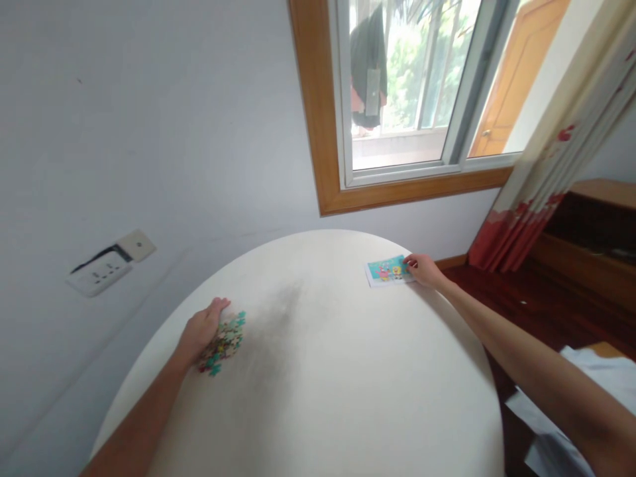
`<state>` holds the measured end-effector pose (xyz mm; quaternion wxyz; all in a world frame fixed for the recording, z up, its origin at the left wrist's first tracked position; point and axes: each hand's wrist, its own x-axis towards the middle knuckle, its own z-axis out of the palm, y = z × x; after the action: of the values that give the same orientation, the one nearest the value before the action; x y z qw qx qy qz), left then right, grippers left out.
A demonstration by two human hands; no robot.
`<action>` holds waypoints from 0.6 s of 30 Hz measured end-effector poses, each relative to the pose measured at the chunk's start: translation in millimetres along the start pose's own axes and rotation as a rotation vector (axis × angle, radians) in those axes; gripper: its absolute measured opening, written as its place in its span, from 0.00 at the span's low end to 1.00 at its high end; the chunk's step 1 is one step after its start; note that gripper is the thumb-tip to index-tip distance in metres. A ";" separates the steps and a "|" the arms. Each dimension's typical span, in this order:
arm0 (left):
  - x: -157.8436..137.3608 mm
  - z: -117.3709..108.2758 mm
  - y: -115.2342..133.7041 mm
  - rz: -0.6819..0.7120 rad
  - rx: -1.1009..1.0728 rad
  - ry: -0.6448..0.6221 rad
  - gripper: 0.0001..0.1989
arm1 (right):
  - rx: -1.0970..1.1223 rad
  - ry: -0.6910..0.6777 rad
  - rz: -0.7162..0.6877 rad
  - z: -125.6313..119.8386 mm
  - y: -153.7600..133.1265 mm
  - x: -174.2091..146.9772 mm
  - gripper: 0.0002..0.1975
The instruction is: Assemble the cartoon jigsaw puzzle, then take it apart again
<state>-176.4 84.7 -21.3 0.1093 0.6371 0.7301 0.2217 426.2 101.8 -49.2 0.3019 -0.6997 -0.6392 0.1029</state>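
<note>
A small heap of jigsaw puzzle pieces (228, 339), teal, yellow and tan, lies on the left part of the white round table (338, 391). My left hand (201, 329) rests against the heap's left side, its visible fingers stretched out and pointing away from me; part of the hand's underside is hidden. Across the table, near the far right edge, is a picture card (386, 270) with a teal background and colourful cartoon figures. The curled fingers of my right hand (423, 270) grip the card at its right end, covering that corner.
Behind the table stands a white wall with a socket (102, 273) at left. A wood-framed window (330, 199) is beyond the far edge. To the right hang red-and-cream curtains (507, 232), beside a wooden cabinet (591, 232). White cloth or paper (596, 377) lies at lower right.
</note>
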 end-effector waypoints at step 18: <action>-23.0 -26.4 -10.3 0.119 -0.028 -0.083 0.45 | 0.040 0.111 -0.253 18.1 -93.8 -29.2 0.13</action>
<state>-193.4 56.3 -5.7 0.1348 0.6865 0.6825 0.2115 333.8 79.1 -18.6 0.3614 -0.6119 -0.7025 0.0379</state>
